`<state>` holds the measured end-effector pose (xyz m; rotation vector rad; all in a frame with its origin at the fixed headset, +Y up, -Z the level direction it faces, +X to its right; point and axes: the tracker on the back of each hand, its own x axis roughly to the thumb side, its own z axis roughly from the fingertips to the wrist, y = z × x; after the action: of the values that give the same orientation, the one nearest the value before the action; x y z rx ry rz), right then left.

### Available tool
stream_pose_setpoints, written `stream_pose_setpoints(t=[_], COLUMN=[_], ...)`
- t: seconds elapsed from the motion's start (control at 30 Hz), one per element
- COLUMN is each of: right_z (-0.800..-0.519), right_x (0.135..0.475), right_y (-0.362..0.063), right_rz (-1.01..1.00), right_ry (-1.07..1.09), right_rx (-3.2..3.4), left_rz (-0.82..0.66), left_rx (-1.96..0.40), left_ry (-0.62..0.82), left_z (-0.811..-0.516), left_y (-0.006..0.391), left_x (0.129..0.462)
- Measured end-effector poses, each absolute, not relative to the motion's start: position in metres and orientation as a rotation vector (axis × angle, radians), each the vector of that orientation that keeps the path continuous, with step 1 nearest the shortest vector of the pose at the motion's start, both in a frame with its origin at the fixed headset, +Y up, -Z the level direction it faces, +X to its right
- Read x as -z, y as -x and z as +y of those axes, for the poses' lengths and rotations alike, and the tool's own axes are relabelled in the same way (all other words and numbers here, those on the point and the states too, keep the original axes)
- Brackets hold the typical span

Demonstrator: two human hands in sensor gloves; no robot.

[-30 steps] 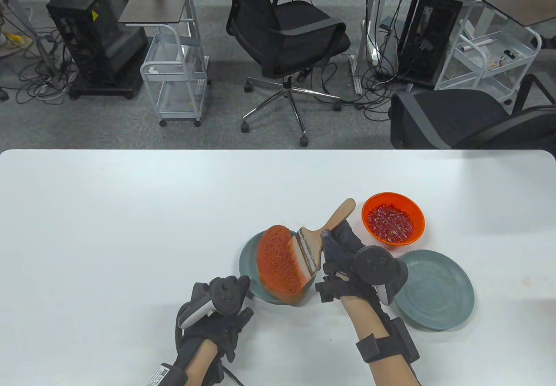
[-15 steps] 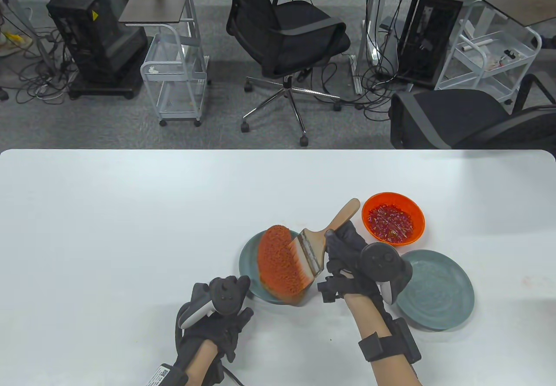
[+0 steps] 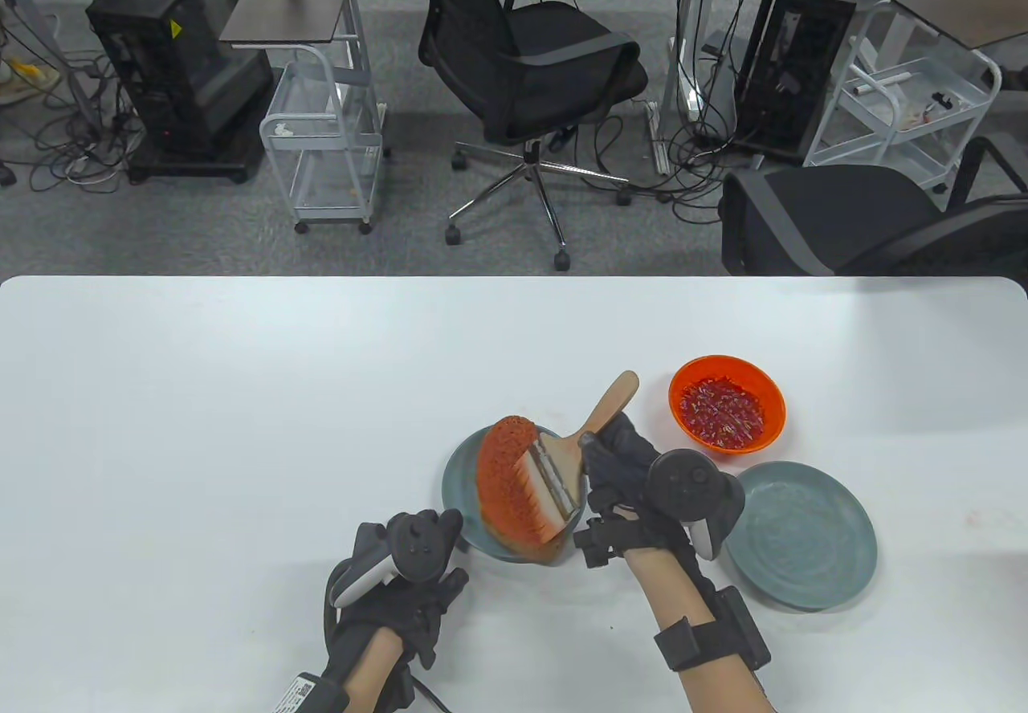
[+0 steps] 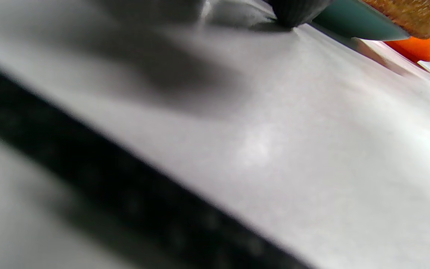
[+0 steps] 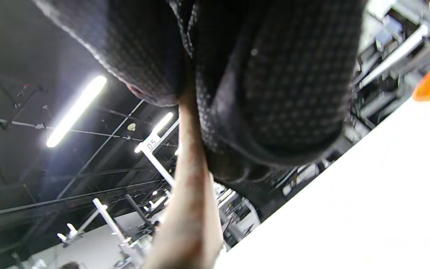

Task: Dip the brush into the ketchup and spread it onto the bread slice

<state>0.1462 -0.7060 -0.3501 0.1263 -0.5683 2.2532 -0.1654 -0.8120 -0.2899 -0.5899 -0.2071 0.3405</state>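
Nearest to me, my left hand [image 3: 393, 576] rests on the bench [image 3: 241, 424] just beside the near rim of the green plate [image 3: 459, 480]; its fingers are under the tracker, so I cannot tell if they are spread or curled, and in the left wrist view I see only one dark fingertip at the plate's edge. A little further, my right hand [image 3: 622, 456] grips the brush [image 3: 562, 464] by its wooden handle, just behind the metal band, with the bristles lying on the bread slice [image 3: 510, 488]. I judge the brush is light and stiff in the handle but soft at the bristles, so holding it low on the handle gives good control of the pressure. The bread slice sits on the green plate, already red-orange over most of its top; it looks soft and porous, and I think it can tear or slide if I press too hard. Beyond the right hand stands the orange bowl [image 3: 727, 404] with the ketchup [image 3: 721, 412], well within reach, and a second green plate [image 3: 803, 536] lies to the right. In the right wrist view the glove fills the frame, so the fingers' exact hold on the handle is hard to make out.
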Motion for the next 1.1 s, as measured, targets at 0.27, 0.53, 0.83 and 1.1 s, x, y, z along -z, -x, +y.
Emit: stream_pose_setpoints(t=[0.27, 0.53, 0.83, 1.1], right_z=[-0.713, -0.717, -0.712, -0.709], right_x=[0.348, 0.352, 0.348, 0.35], right_y=[-0.13, -0.14, -0.125, -0.14], right_rz=[-0.431, -0.504, -0.428, -0.55], right_ry=[-0.139, -0.109, -0.152, -0.121], right_rx=[-2.009, -2.176, -2.056, -2.253], left_rz=[-0.204, -0.204, -0.206, -0.206], left_rx=[-0.342, -0.341, -0.341, -0.341], left_ry=[0.592, 0.59, 0.593, 0.592], left_z=[-0.812, -0.812, -0.812, -0.812], left_y=[0.165, 0.165, 0.164, 0.164], left_x=[0.29, 0.29, 0.29, 0.29])
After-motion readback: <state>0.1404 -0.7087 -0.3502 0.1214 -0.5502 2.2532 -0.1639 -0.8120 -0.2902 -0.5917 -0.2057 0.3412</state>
